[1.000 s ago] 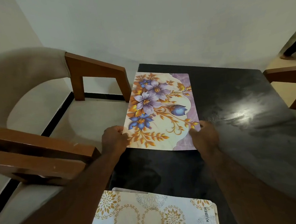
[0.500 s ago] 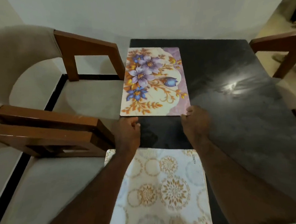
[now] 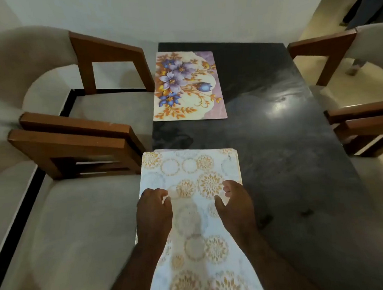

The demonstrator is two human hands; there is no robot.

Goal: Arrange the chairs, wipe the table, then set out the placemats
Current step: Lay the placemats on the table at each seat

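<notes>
A floral placemat (image 3: 187, 86) with purple and blue flowers lies flat at the far left of the dark table (image 3: 288, 161). Nearer to me lies a stack of white placemats (image 3: 190, 167) with gold circle patterns; a second edge shows under the top one. My left hand (image 3: 154, 212) and my right hand (image 3: 236, 204) hover over or rest on this stack, fingers curled and apart, holding nothing. Two cushioned wooden chairs (image 3: 74, 147) stand along the table's left side.
Two more wooden chairs (image 3: 359, 121) stand along the table's right side. A white wall runs behind the table's far end. A dark shape, perhaps a person's legs (image 3: 365, 2), shows at the top right. The table's right half reflects a ceiling light.
Both hands let go of the floral placemat and drew back toward me onto the patterned stack. The floral mat stays flat at the far left; my view tilted down.
</notes>
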